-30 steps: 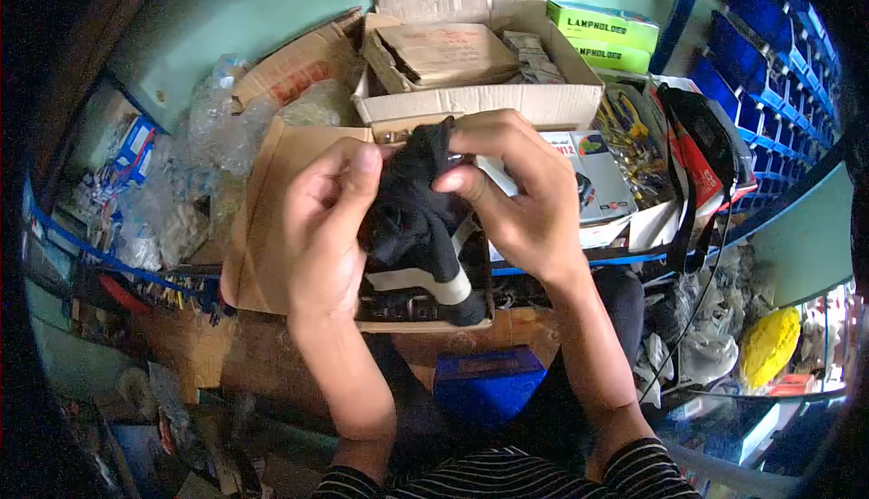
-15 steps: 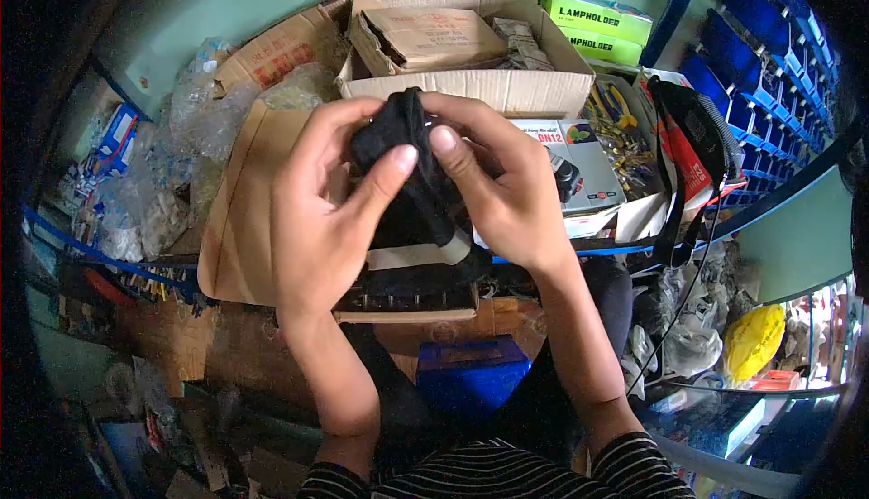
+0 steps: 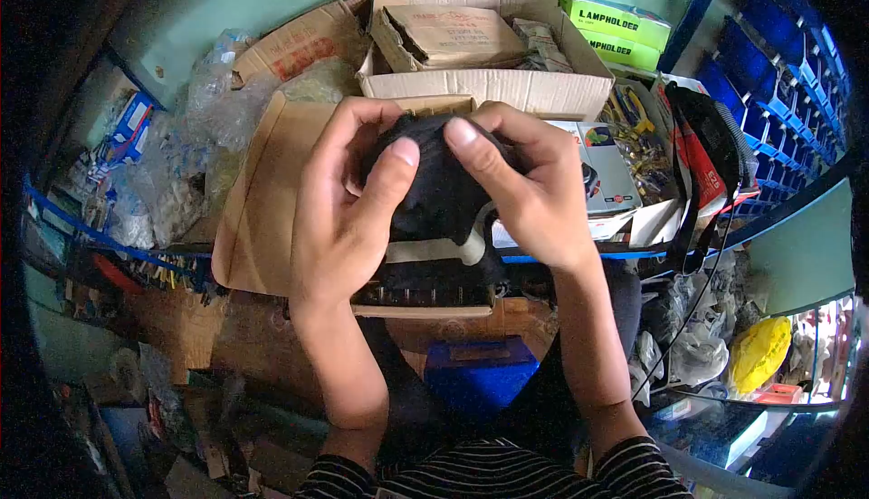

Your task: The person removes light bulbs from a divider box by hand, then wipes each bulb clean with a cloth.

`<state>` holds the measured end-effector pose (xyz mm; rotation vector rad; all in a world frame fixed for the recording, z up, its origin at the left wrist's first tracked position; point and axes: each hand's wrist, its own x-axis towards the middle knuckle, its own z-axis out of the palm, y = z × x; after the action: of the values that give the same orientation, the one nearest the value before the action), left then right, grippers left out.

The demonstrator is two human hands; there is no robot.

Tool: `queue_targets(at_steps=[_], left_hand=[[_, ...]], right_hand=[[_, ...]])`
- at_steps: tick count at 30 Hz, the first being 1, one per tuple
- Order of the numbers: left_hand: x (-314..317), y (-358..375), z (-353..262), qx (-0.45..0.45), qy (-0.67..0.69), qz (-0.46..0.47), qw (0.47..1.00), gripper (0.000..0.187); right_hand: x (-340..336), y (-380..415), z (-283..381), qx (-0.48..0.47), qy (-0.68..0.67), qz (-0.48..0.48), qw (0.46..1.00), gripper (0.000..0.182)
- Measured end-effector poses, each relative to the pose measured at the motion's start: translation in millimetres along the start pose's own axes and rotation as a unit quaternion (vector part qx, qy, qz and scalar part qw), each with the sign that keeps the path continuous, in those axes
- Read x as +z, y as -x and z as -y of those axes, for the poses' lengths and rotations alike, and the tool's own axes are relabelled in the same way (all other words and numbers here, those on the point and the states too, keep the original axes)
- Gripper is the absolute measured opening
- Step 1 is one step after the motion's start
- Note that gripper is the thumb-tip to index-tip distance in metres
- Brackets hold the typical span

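Both hands grip a black cloth (image 3: 444,187) from its two sides, holding it up in front of me. My left hand (image 3: 339,205) has its thumb on top of the fabric and its fingers curled behind. My right hand (image 3: 543,191) pinches the opposite side in the same way, thumb tip near the upper edge. Along the cloth's lower part runs a pale strip (image 3: 421,252). What the cloth covers, if anything, is hidden. Directly below and behind it lies an open cardboard box (image 3: 258,200) with dark contents that I cannot make out.
A large open carton (image 3: 489,87) stands at the back, beside green lampholder boxes (image 3: 615,33). On the right are a box of pliers and metal parts (image 3: 638,141), a black strap (image 3: 692,173) and blue bins (image 3: 769,73). Clear plastic bags (image 3: 213,110) pile up left; a blue box (image 3: 480,372) sits below.
The cloth, bunched into a fold between my thumbs before, is now spread wider and smoother. My thumbs are a little farther apart. The whole view has shifted slightly.
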<state>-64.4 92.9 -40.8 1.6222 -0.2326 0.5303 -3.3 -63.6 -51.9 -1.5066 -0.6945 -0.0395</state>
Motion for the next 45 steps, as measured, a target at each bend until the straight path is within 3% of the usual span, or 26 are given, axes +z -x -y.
queue_targets(at_steps=[5, 8, 9, 10, 13, 14, 18, 21, 22, 23, 25, 26, 27, 30, 36, 38, 40, 43, 45], left_hand=[[9.6, 4.2, -5.0, -0.002, -0.07, -0.055, 0.996, 0.026], [10.8, -1.7, -3.1, -0.012, -0.118, -0.103, 0.988, 0.033], [16.0, -3.4, -3.7, -0.025, -0.138, -0.168, 0.976, 0.035], [15.2, -3.7, -2.8, -0.022, -0.111, -0.166, 0.98, 0.036], [8.7, -5.3, -0.3, -0.024, -0.121, -0.153, 0.98, 0.05], [8.1, -4.9, 0.3, -0.027, -0.138, -0.146, 0.979, 0.056], [20.0, 0.1, -4.8, -0.1, -0.146, -0.156, 0.972, 0.093], [20.9, -1.8, 1.2, -0.081, 0.022, -0.153, 0.985, 0.089], [13.2, 0.3, -0.3, -0.104, 0.08, -0.113, 0.985, 0.079], [8.8, 1.9, -1.9, -0.1, 0.006, -0.103, 0.99, 0.074], [5.7, 2.9, -4.3, -0.089, -0.14, -0.078, 0.983, 0.063], [10.1, 2.7, -3.7, -0.021, -0.12, -0.081, 0.989, 0.041], [15.1, 4.3, -7.7, -0.026, -0.006, -0.032, 0.999, 0.026], [21.9, -0.6, -0.1, 0.052, -0.008, 0.021, 0.998, 0.031], [21.8, -3.9, 8.8, 0.068, -0.071, -0.048, 0.994, 0.025], [19.1, -2.9, 7.2, 0.055, -0.087, -0.061, 0.993, 0.023], [22.3, -3.5, 10.0, 0.086, -0.145, -0.087, 0.982, 0.034], [18.7, 0.9, 2.6, 0.007, -0.217, -0.072, 0.973, 0.041], [17.1, 0.3, 2.9, 0.005, -0.211, -0.073, 0.975, 0.044]], right_hand=[[18.0, -6.0, -20.6, -0.07, 0.038, -0.103, 0.992, 0.022], [17.6, -14.2, -26.8, -0.236, 0.174, -0.2, 0.935, 0.013], [16.5, -13.6, -26.8, -0.283, 0.213, -0.231, 0.906, 0.012], [14.6, -10.7, -23.3, -0.289, 0.25, -0.241, 0.892, 0.015], [12.2, -3.3, -10.6, -0.282, 0.162, -0.051, 0.944, 0.02], [14.4, -1.6, -6.5, -0.278, 0.179, -0.009, 0.944, 0.03], [29.0, -1.6, -18.5, -0.275, 0.131, -0.026, 0.952, 0.044], [24.6, -4.0, -20.4, -0.261, 0.117, 0.032, 0.958, 0.044], [19.5, -4.4, -17.0, -0.25, 0.118, 0.054, 0.96, 0.042], [16.4, -4.2, -15.2, -0.238, 0.119, 0.076, 0.961, 0.04], [16.3, -1.6, -16.0, -0.223, 0.134, 0.016, 0.965, 0.035], [16.1, -0.3, -17.0, -0.214, 0.143, -0.016, 0.966, 0.033], [17.1, -1.6, -19.0, -0.228, 0.124, -0.065, 0.964, 0.025], [7.1, -1.9, -17.5, -0.163, 0.124, -0.086, 0.975, 0.019], [14.2, -5.1, -25.4, -0.219, 0.074, -0.099, 0.968, 0.022], [13.5, -5.9, -23.4, -0.255, 0.106, -0.064, 0.959, 0.027], [13.9, -4.3, -19.8, -0.266, 0.137, -0.036, 0.953, 0.035], [12.0, -3.1, -26.4, -0.229, 0.145, -0.016, 0.962, 0.036], [12.5, 0.1, -23.2, -0.226, 0.139, -0.022, 0.964, 0.032]])
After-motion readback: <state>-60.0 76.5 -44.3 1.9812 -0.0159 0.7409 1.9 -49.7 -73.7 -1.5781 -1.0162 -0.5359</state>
